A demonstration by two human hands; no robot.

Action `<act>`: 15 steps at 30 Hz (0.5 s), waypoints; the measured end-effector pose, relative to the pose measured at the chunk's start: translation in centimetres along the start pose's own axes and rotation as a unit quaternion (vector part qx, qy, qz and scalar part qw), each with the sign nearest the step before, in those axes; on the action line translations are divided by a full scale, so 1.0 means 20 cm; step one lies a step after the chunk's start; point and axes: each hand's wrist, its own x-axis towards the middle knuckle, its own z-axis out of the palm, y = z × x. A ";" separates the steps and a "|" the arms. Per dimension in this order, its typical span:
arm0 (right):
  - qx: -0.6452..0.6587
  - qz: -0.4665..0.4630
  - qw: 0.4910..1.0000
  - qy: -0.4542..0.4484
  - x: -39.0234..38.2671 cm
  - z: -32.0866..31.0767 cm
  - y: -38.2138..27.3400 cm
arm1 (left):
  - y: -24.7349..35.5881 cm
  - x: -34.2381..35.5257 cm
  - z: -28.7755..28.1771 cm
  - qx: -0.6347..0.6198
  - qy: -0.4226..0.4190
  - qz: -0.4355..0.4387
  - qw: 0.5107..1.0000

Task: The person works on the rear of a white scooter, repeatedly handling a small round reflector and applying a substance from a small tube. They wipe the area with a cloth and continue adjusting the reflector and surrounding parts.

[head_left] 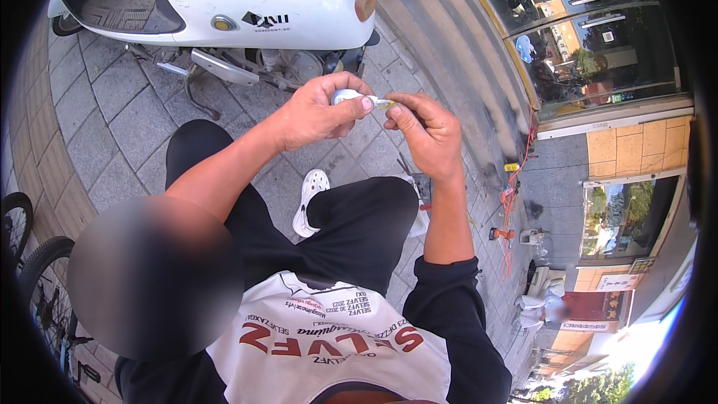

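Note:
My left hand is closed around a small white squeeze bottle that lies sideways, its narrow nozzle toward the right. At the nozzle's end, my right hand pinches a small yellowish tip between thumb and forefinger. Whether that tip is a cap or part of the nozzle is too small to tell. Fingers hide part of the bottle. Both hands are held up in front of my bent knees, above the paving.
A white motor scooter stands just beyond my hands. Stone steps rise on the right to glass doors. An orange cable and an orange tool lie at right. Bicycles stand at left; a person is far right.

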 end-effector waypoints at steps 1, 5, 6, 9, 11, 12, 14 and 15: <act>0.003 0.002 1.000 0.000 0.00 0.00 0.00 | 0.00 0.00 0.00 0.001 -0.001 -0.001 1.000; 0.012 0.002 1.000 0.004 0.00 0.02 0.01 | -0.01 0.00 -0.01 0.014 0.004 0.000 1.000; 0.010 -0.001 1.000 0.004 0.00 0.02 0.01 | -0.01 0.00 -0.01 0.016 0.001 0.001 1.000; -0.015 -0.006 1.000 -0.003 0.00 0.01 0.02 | -0.01 0.00 -0.01 0.026 -0.009 0.001 1.000; -0.050 -0.007 0.999 -0.014 -0.01 0.00 0.00 | -0.01 0.00 -0.02 0.045 -0.021 -0.004 0.999; -0.053 -0.011 0.998 -0.011 -0.01 0.00 0.00 | 0.00 0.00 -0.02 0.042 -0.021 -0.006 0.999; -0.063 -0.019 0.998 -0.005 0.00 0.00 -0.01 | 0.00 0.00 0.00 0.035 -0.021 -0.008 0.999; -0.072 -0.023 0.997 -0.011 0.00 -0.01 -0.02 | -0.01 0.00 0.00 0.027 -0.019 -0.004 0.999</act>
